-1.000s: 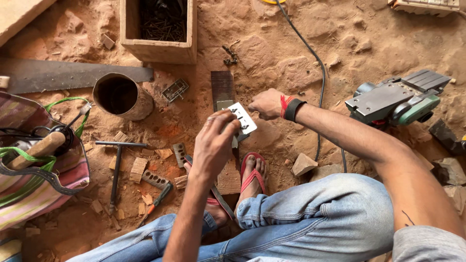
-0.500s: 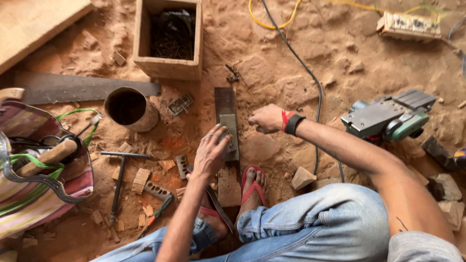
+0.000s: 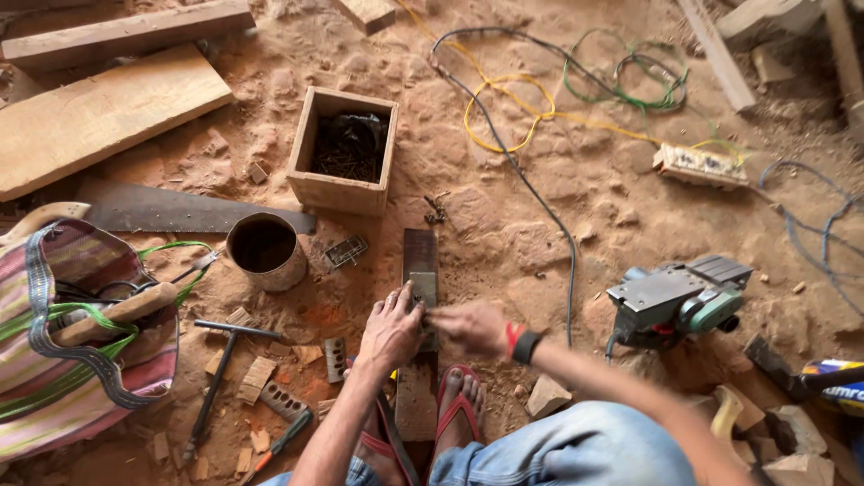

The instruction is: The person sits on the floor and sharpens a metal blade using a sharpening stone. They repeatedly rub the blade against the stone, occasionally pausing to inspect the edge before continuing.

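Note:
A long dark sharpening stone [image 3: 419,250] lies on the sandy ground in front of my feet in red sandals [image 3: 457,409]. A small grey metal plate [image 3: 424,288] lies flat on the stone. My left hand [image 3: 390,331] grips the plate's near left edge with its fingertips. My right hand [image 3: 469,326], with a red band and a black watch at the wrist, holds the plate from the right and is motion-blurred. Both hands meet over the stone's middle.
A wooden box of dark nails [image 3: 342,148] and a round tin [image 3: 263,250] stand to the left, with a handsaw [image 3: 180,211], a striped bag [image 3: 81,360] and a hammer [image 3: 220,378]. An electric planer [image 3: 679,301], cables [image 3: 522,171], a power strip [image 3: 700,165] and planks [image 3: 99,108] lie around.
My left hand held the pale plate up off the stone, then lowered it onto the stone. My right hand slid in from the right to join it.

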